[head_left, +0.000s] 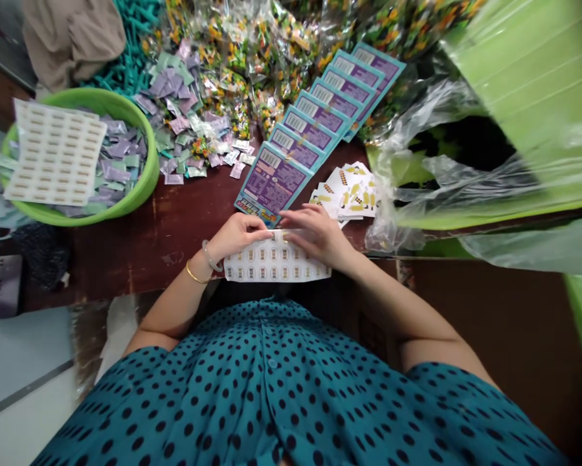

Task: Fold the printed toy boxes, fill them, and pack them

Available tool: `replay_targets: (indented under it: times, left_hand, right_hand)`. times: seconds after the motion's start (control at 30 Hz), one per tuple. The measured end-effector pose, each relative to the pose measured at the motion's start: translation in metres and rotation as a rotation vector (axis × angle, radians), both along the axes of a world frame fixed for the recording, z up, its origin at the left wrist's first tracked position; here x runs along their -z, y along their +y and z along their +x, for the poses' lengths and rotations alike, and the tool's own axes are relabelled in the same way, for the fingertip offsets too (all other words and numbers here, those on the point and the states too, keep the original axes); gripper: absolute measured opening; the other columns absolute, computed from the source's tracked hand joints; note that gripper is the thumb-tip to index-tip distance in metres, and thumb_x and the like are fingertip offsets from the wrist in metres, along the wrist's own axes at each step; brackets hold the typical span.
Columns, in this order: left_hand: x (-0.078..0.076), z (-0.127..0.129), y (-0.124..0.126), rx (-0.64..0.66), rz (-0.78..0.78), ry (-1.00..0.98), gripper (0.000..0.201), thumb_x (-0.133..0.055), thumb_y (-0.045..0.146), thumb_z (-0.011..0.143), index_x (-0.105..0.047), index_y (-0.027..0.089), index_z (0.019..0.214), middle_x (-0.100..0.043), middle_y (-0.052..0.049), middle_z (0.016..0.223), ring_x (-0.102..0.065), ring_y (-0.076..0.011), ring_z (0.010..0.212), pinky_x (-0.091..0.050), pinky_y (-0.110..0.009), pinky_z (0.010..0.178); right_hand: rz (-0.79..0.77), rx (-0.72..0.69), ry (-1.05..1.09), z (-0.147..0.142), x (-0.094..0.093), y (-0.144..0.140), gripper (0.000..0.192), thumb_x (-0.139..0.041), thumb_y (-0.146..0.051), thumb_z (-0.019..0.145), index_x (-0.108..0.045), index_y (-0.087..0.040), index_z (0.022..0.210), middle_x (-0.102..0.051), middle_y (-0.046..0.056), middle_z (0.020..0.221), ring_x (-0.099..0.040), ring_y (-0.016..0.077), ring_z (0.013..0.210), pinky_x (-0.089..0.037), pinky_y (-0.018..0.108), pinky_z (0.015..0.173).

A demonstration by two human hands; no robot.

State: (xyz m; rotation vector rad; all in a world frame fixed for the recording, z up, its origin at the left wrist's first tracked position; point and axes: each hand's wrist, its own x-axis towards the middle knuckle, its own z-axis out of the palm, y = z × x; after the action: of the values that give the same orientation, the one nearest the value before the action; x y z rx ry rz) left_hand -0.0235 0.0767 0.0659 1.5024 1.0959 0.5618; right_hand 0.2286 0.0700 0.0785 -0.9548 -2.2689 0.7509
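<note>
The left hand is curled loosely, its fingertips pressed on the upper left edge of a white sticker sheet. The right hand is spread flatter, fingers laid over the sheet's upper right part; whether a sticker is pinched between the fingers cannot be told. The sheet is a thin rectangle printed with rows of small round stickers, and it lies at the near edge of the dark, worn wooden table, its lower border overhanging toward the person's spotted teal blouse.

Just beyond the hands, a purple and blue printed card is touched by the fingertips. It is the nearest of a row of like cards overlapped in a diagonal line running up and to the right. Just right of the nearest card, a small fan of white cards with yellow marks is laid.

To the left, well apart from the hands, a round green plastic basin is filled with small pale purple and green packets, and a sheet of oblong labels is laid across them. More such packets are heaped on the table beside it, against a pile of glossy clear bags with coloured contents. On the right, crumpled clear plastic and green sheeting close in that side.

A bare stretch of table lies between basin and left wrist.
</note>
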Motion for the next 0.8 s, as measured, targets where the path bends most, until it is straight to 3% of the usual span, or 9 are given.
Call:
replay_targets:
  times: [0.13,0.23,0.3,0.37,0.43,0.53,0.6,0.7,0.8]
  left_hand:
    - [-0.005,0.008,0.003,0.009,-0.024,-0.03,0.034,-0.07,0.046,0.08,-0.071,0.014,0.069,-0.064,-0.001,0.067,-0.051,-0.0121,0.064,-0.039,-0.024,0.061]
    - [-0.003,0.006,0.006,-0.006,-0.022,-0.043,0.033,-0.071,0.045,0.08,-0.071,0.014,0.069,-0.064,-0.001,0.066,-0.051,-0.0118,0.063,-0.038,-0.024,0.06]
    - [0.0,0.002,0.007,-0.008,-0.022,-0.031,0.034,-0.071,0.045,0.08,-0.071,0.013,0.069,-0.064,-0.001,0.065,-0.051,-0.0116,0.062,-0.038,-0.023,0.059]
    - [0.004,-0.002,0.007,0.004,-0.024,-0.019,0.034,-0.071,0.045,0.081,-0.071,0.013,0.068,-0.065,-0.002,0.065,-0.052,-0.0118,0.063,-0.039,-0.023,0.059]
    - [0.008,-0.008,0.005,0.027,-0.021,-0.017,0.034,-0.072,0.045,0.081,-0.071,0.013,0.067,-0.066,-0.002,0.066,-0.054,-0.0122,0.063,-0.04,-0.023,0.06]
    - [0.014,-0.019,-0.001,0.059,-0.026,-0.012,0.034,-0.072,0.045,0.082,-0.071,0.014,0.067,-0.068,-0.003,0.068,-0.056,-0.0128,0.065,-0.042,-0.023,0.063]
    - [0.017,-0.026,-0.006,0.057,-0.031,0.0,0.034,-0.072,0.045,0.083,-0.072,0.015,0.068,-0.068,-0.003,0.07,-0.058,-0.0134,0.066,-0.044,-0.023,0.065]
    - [0.021,-0.037,-0.014,0.01,-0.037,0.015,0.033,-0.071,0.045,0.083,-0.072,0.015,0.068,-0.068,-0.003,0.069,-0.058,-0.0139,0.066,-0.044,-0.024,0.066]
    - [0.025,-0.046,-0.017,-0.024,-0.035,0.032,0.033,-0.07,0.045,0.084,-0.072,0.016,0.067,-0.068,-0.002,0.068,-0.057,-0.014,0.065,-0.044,-0.024,0.065]
  right_hand:
    - [0.132,0.014,0.061,-0.008,0.01,-0.002,0.047,-0.063,-0.025,0.098,-0.06,-0.04,0.142,-0.08,-0.001,0.103,-0.074,0.0237,0.1,-0.037,0.058,0.119]
    - [0.153,-0.016,0.137,-0.007,-0.002,-0.013,0.057,-0.063,-0.023,0.098,-0.051,-0.046,0.149,-0.078,-0.004,0.095,-0.074,0.0221,0.089,-0.044,0.057,0.114]
    - [0.096,0.046,0.197,0.001,-0.013,-0.002,0.057,-0.061,-0.027,0.099,-0.047,-0.046,0.152,-0.077,-0.003,0.093,-0.074,0.0225,0.087,-0.051,0.056,0.107]
    - [0.055,0.204,0.249,0.017,-0.018,0.036,0.058,-0.059,-0.036,0.1,-0.042,-0.043,0.156,-0.075,0.001,0.099,-0.073,0.0242,0.09,-0.058,0.053,0.097]
    - [0.087,0.385,0.257,0.038,-0.017,0.099,0.066,-0.059,-0.046,0.098,-0.035,-0.04,0.159,-0.073,0.006,0.109,-0.072,0.026,0.094,-0.061,0.051,0.09]
    - [0.146,0.53,0.192,0.068,-0.001,0.208,0.078,-0.066,-0.05,0.093,-0.031,-0.036,0.161,-0.069,0.009,0.121,-0.07,0.0277,0.103,-0.06,0.052,0.092]
    - [0.138,0.562,0.161,0.074,0.015,0.264,0.078,-0.067,-0.045,0.092,-0.033,-0.031,0.161,-0.07,0.01,0.118,-0.069,0.0266,0.101,-0.059,0.052,0.093]
    - [0.083,0.578,0.105,0.062,0.034,0.306,0.073,-0.065,-0.034,0.091,-0.039,-0.022,0.158,-0.072,0.01,0.111,-0.069,0.0239,0.094,-0.059,0.048,0.093]
    - [0.116,0.613,-0.033,0.05,0.035,0.315,0.072,-0.068,-0.029,0.086,-0.045,-0.02,0.154,-0.072,0.011,0.116,-0.066,0.0259,0.102,-0.055,0.049,0.098]
